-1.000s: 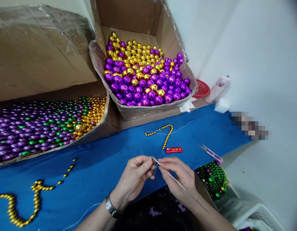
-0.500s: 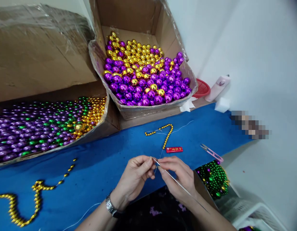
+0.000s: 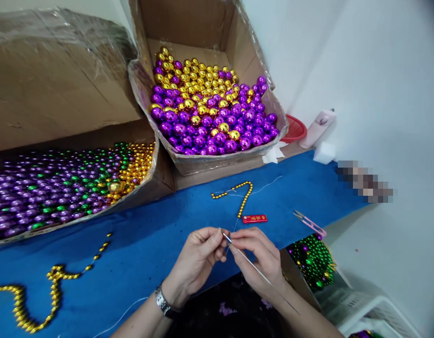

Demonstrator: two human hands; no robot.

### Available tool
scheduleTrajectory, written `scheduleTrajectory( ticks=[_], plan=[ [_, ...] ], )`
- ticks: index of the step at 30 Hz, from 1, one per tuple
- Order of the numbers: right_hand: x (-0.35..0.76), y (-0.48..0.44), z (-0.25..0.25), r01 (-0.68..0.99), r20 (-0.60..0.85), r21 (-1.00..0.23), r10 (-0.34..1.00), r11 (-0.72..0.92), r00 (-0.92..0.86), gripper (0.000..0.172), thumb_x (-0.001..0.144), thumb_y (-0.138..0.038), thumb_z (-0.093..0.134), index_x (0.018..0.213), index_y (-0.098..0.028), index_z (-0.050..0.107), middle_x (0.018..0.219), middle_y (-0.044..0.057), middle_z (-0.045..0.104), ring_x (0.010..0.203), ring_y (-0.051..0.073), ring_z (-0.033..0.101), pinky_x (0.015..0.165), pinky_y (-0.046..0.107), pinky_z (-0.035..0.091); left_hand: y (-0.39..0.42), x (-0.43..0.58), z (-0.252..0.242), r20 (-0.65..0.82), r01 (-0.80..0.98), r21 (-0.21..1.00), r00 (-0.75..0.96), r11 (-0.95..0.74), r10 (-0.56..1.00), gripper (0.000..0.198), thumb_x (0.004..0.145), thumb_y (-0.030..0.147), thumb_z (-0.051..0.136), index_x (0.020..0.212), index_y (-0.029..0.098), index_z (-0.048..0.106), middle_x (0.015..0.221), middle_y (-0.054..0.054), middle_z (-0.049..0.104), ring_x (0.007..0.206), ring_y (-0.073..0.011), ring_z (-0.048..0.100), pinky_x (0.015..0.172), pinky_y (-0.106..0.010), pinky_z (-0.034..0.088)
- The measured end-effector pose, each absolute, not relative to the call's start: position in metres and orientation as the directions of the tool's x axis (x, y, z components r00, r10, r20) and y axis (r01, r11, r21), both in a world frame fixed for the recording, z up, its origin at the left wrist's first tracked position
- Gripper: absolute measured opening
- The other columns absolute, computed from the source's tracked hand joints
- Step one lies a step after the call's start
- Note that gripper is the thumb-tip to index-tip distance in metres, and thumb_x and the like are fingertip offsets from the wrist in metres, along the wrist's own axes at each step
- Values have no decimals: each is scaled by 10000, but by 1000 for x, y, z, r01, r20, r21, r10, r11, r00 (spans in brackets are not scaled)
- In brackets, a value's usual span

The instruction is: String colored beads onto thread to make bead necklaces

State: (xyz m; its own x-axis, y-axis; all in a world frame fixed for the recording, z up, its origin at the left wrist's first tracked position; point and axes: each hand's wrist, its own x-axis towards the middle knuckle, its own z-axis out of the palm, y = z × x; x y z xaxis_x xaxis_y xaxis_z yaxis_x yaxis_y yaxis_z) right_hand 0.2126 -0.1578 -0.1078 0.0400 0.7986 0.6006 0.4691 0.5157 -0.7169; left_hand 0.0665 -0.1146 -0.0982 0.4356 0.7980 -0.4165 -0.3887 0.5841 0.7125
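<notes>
My left hand (image 3: 197, 260) and my right hand (image 3: 261, 258) meet fingertip to fingertip just above the near edge of the blue cloth (image 3: 149, 234). The right hand pinches a long thin metal needle (image 3: 250, 265) that runs back along my wrist. The left hand pinches something fine at the needle's tip, most likely the white thread (image 3: 234, 225). That thread leads up to a short string of small gold beads (image 3: 243, 199) lying on the cloth. A metal watch (image 3: 163, 303) is on my left wrist.
A cardboard box of large purple and gold balls (image 3: 209, 112) stands behind. A low box of purple, green and gold beads (image 3: 62, 188) is at left. A gold strand (image 3: 37, 291), red tag (image 3: 254, 218), pink snips (image 3: 310, 224) and green beads (image 3: 313, 263) lie nearby.
Both hands stay together at the needle tip. The needle's tip has dipped slightly and the fingers have closed in a little; nothing else has moved.
</notes>
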Motion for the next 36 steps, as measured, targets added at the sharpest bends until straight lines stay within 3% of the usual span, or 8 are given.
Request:
scheduleTrajectory(
  ticks=[10, 17, 24, 26, 29, 32, 34, 36],
  plan=[
    [213, -157, -110, 442, 589, -717, 808, 540, -32, 227, 795, -52, 634, 959, -210, 632, 946, 41, 659, 853, 151, 625, 765, 308, 526, -111, 65, -94, -389, -388, 694, 507, 606, 769, 117, 795, 236, 644, 743, 136, 612, 639, 7, 557, 503, -63, 480, 502, -202, 455],
    [217, -152, -114, 429, 544, -742, 837, 515, -62, 201, 828, -81, 599, 956, -231, 639, 972, 45, 648, 887, 158, 618, 789, 311, 518, -98, 67, -89, -352, -199, 851, 470, 486, 809, 135, 782, 222, 634, 701, 134, 571, 633, 15, 547, 584, -94, 524, 582, -229, 456],
    [225, -149, -110, 369, 412, -840, 910, 398, -44, 100, 851, -136, 582, 885, -219, 625, 972, 39, 623, 909, 156, 607, 824, 307, 486, -81, 61, -88, -318, -34, 903, 618, 428, 719, 103, 748, 208, 632, 700, 117, 624, 665, -26, 623, 632, -115, 550, 640, -237, 440],
    [224, -149, -111, 353, 383, -861, 923, 366, -23, 82, 858, -144, 570, 874, -213, 611, 960, 40, 621, 916, 158, 602, 837, 314, 475, -79, 59, -88, -290, 1, 928, 630, 372, 721, 137, 757, 247, 628, 709, 118, 622, 663, -26, 620, 640, -122, 550, 648, -242, 436],
    [223, -151, -109, 336, 352, -879, 936, 339, -23, 60, 862, -156, 561, 860, -205, 596, 959, 46, 631, 933, 166, 600, 837, 318, 473, -74, 52, -93, -181, 133, 983, 542, 128, 821, 217, 821, 332, 557, 741, 133, 596, 720, -30, 624, 688, -139, 557, 659, -245, 425],
    [233, -144, -94, 262, 284, -927, 959, 267, 27, 48, 890, -190, 529, 857, -205, 560, 984, 53, 650, 888, 153, 611, 745, 277, 498, -65, 35, -108, -17, 528, 830, 343, -178, 939, 257, 876, 372, 456, 769, 161, 557, 732, -29, 609, 677, -155, 546, 635, -256, 401],
    [248, -128, -76, 185, 259, -953, 961, 239, 96, 43, 901, -224, 522, 863, -210, 535, 976, 48, 659, 772, 124, 610, 659, 243, 496, -58, 20, -123, 83, 747, 607, 279, -270, 957, 236, 889, 346, 425, 770, 173, 534, 740, -38, 594, 689, -172, 540, 639, -272, 384],
    [267, -99, -54, 149, 327, -941, 930, 304, 170, 56, 894, -260, 541, 866, -215, 523, 864, 20, 664, 657, 100, 581, 599, 220, 476, -54, 8, -138, 119, 825, 483, 272, -295, 955, 204, 887, 301, 414, 765, 179, 522, 766, -58, 587, 735, -198, 540, 660, -289, 378]
  ],
)
